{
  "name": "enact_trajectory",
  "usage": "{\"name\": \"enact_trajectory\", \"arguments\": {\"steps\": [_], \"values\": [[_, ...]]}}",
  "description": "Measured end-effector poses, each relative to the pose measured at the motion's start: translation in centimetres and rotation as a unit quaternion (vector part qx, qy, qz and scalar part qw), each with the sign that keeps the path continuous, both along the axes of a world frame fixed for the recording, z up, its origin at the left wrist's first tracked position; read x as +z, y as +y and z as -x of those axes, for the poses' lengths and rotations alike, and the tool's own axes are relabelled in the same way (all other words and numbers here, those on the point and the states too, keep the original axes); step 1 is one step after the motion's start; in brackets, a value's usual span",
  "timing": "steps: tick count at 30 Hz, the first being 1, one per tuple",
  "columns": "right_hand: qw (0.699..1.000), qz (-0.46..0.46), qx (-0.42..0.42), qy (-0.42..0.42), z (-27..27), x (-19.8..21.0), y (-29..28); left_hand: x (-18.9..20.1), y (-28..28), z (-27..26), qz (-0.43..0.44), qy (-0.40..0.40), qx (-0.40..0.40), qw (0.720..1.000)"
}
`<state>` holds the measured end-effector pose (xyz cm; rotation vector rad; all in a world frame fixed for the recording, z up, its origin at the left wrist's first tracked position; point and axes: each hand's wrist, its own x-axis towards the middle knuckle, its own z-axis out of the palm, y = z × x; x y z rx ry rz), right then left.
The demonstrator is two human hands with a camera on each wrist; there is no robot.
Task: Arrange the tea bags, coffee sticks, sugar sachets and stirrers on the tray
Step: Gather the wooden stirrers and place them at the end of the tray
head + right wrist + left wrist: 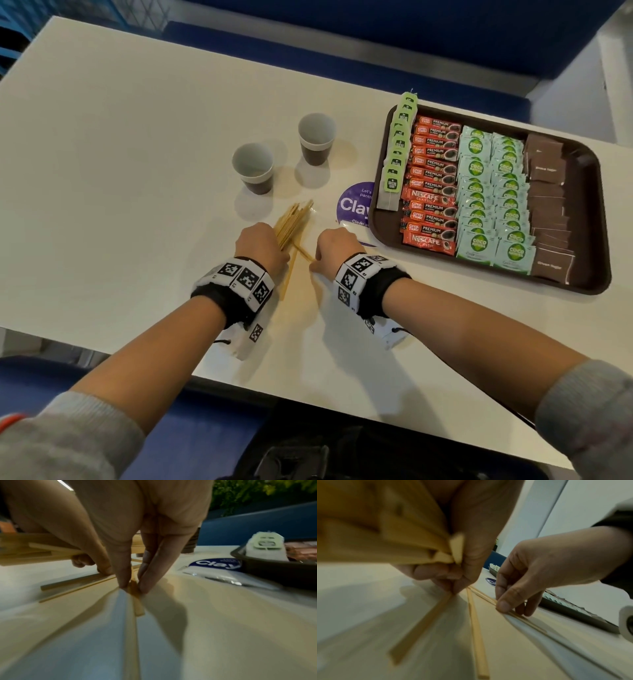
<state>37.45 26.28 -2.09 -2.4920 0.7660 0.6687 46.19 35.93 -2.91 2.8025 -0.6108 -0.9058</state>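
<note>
Gathering thin wooden stirrers (294, 222): my left hand (262, 245) grips bundle; right hand (334, 248) pinches, I think, loose stick lying toward me; brown tray (596, 219) right.

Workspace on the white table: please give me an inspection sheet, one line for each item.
Surface: white table, a round purple sticker beside the tray.
Job's things: brown tray holds tea bags, coffee sticks, green sachets and brown sachets; wooden stirrers lie off the tray.
Clutter: two paper cups.
Grippers: left hand grips a stirrer bundle; right hand pinches loose stirrers.
Cables: nothing seen.
Surroundings: blue seating.
</note>
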Motion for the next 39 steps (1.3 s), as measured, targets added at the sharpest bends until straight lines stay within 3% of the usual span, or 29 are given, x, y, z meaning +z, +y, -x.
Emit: {"name": "enact_trajectory", "arguments": {"steps": [5, 11, 16, 20, 27, 31, 39], "values": [[1.0, 0.012, 0.018, 0.003, 0.5, 0.3, 0.1, 0.3, -0.1, 0.5, -0.015, -0.012, -0.045, 0.999], [0.997, 0.031, 0.075, 0.01, 0.6, 0.6, 0.5, 0.7, 0.1, -0.4, 0.042, 0.021, -0.005, 0.999], [1.0, -0.012, -0.014, 0.0, 0.3, 0.9, -1.1, 0.8, 0.3, -0.4, 0.129, 0.076, 0.015, 0.989], [0.986, -0.091, -0.112, -0.079, 0.0, 1.2, -2.6, 1.5, 0.1, 0.0, 0.187, 0.117, 0.015, 0.975], [0.979, -0.118, -0.096, -0.135, -0.2, 1.9, -2.0, 2.0, -0.8, 0.6, 0.281, 0.161, 0.072, 0.944], [0.948, -0.207, -0.17, -0.174, -0.1, 1.3, -1.9, 1.8, -0.7, 0.3, 0.285, 0.186, 0.083, 0.937], [0.883, -0.321, -0.257, -0.225, -0.5, 1.6, -2.7, 1.5, -0.5, -0.4, 0.355, 0.241, 0.155, 0.89]]}}
